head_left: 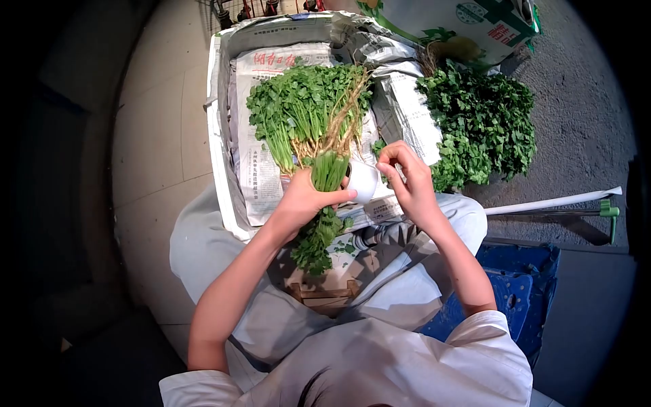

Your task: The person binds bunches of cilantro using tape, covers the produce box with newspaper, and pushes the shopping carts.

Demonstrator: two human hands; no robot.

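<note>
My left hand [303, 198] is closed around a bunch of leafy green herbs [329, 173], its pale stringy roots pointing up and away and its leaves hanging down toward my lap. A white rounded object [364, 182], perhaps a strip or roll, sits against the stems by my left thumb. My right hand [409, 182] is just right of it, thumb and forefinger pinched together; what lies between them is too small to make out. Beyond my hands, more greens [305, 102] lie on newspaper [261, 176] inside a white box [218, 142].
To the right of the box is a dark green leafy pile [481, 122]. A printed carton [468, 27] stands behind it. A white pole with a green end [556, 202] lies at right, near a blue plastic stool or crate [519, 292]. Tiled floor [159, 115] spreads at left.
</note>
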